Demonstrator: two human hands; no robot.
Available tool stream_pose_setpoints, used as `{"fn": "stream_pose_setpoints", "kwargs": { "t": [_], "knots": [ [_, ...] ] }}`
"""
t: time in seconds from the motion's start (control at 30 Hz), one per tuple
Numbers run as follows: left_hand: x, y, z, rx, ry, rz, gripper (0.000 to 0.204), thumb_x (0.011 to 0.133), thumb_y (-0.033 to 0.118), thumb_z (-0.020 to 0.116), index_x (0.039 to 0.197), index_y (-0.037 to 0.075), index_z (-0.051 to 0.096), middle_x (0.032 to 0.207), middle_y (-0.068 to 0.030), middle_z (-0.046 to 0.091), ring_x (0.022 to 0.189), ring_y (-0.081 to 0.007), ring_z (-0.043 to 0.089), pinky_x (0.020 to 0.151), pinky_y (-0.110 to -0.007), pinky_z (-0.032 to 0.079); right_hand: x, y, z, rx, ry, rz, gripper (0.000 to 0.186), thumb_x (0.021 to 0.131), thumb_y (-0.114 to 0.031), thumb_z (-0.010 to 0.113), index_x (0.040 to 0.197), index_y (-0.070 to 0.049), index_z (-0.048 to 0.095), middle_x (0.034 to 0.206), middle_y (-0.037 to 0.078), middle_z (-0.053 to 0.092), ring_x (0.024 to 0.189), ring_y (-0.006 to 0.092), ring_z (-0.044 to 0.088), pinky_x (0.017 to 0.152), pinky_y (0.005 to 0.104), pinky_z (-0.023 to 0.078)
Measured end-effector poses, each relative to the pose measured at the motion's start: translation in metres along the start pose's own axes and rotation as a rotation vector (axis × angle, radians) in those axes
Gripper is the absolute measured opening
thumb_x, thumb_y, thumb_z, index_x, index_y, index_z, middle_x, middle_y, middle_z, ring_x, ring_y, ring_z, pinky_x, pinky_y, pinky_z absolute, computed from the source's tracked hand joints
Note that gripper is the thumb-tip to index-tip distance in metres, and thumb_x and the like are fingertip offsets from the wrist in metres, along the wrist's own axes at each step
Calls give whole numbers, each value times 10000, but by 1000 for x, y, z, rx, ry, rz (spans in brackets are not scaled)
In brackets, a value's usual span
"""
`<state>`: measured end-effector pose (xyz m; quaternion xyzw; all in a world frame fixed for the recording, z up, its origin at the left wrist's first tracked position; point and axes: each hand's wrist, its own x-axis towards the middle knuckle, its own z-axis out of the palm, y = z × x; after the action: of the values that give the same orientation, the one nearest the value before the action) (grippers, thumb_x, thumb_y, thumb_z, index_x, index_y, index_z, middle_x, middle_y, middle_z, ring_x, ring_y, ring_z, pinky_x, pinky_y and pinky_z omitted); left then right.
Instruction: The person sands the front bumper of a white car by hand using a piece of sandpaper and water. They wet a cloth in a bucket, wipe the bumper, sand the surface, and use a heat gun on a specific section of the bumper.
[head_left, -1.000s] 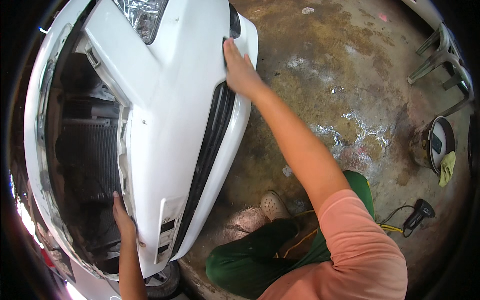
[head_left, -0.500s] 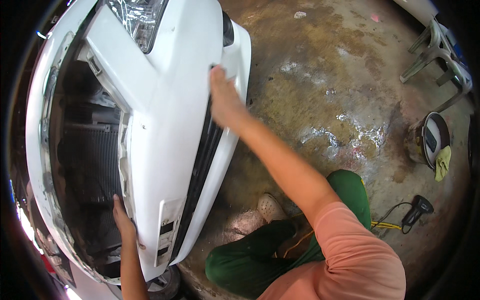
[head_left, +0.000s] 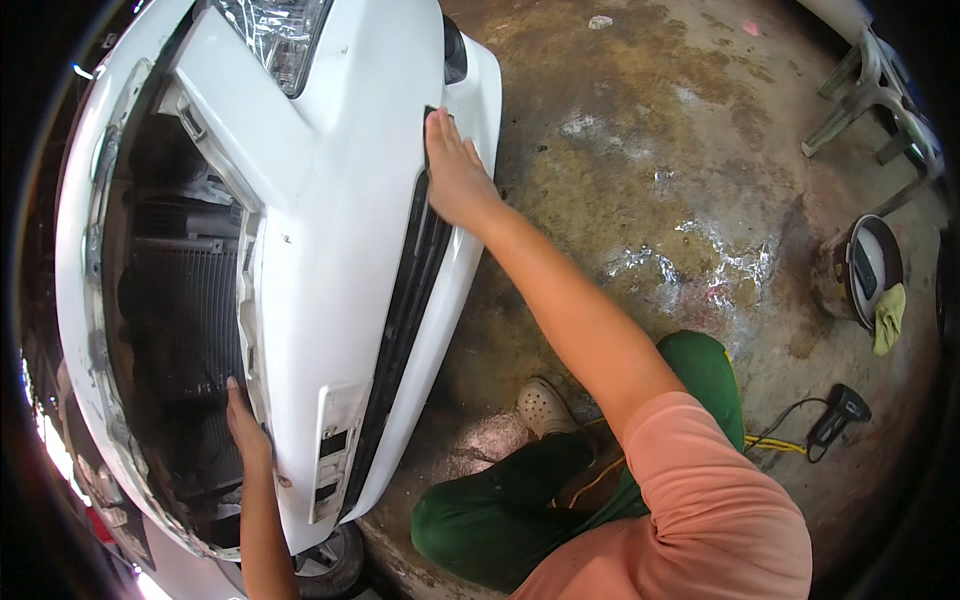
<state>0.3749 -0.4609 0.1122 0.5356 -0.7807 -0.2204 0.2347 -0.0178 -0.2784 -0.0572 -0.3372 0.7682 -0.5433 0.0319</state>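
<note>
A white car bumper (head_left: 350,200) runs down the left side of the view, with a long black lower grille (head_left: 405,290) along its outer face. My right hand (head_left: 462,182) lies with fingers outstretched over the grille's far end and the white edge there. I see no object in it. At the bumper's inner edge, nearer to me, my left hand (head_left: 248,428) grips the rim. Its fingers reach into the engine opening, and a digit tip shows on the white face. A white plate bracket (head_left: 340,445) is fixed low on the bumper.
Inside the opening sits a radiator (head_left: 200,290), below a clear headlight (head_left: 278,40). On the wet concrete floor (head_left: 620,180) stand a bucket (head_left: 835,270) with a yellow-green cloth (head_left: 889,318) and a plastic chair (head_left: 880,110). A black corded tool (head_left: 838,415) lies near my knee.
My right hand, blurred before, now lies flatter with its fingers straighter at the grille's far end. The left hand keeps its place on the rim.
</note>
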Motion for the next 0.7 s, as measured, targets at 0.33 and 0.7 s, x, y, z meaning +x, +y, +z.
{"fn": "stream_pose_setpoints", "kwargs": {
  "t": [0.33,0.7],
  "knots": [
    [2,4,-1,17,-18,-1,724,1015,547,402,1207,-122,600,1200,-216,641,1121,-281,581,1028,-334,390,15,-9,-5,-65,8,-72,679,890,-3,366,1519,106,134,1604,298,103,1512,365,126,1208,504,153],
    [3,-14,-11,-133,-24,-66,708,1011,526,435,1248,-126,578,1249,-213,621,1142,-266,575,1036,-326,385,-28,-47,3,-38,-82,-176,693,893,25,357,1531,92,95,1615,280,59,1523,342,67,1227,470,104]
  ]
}}
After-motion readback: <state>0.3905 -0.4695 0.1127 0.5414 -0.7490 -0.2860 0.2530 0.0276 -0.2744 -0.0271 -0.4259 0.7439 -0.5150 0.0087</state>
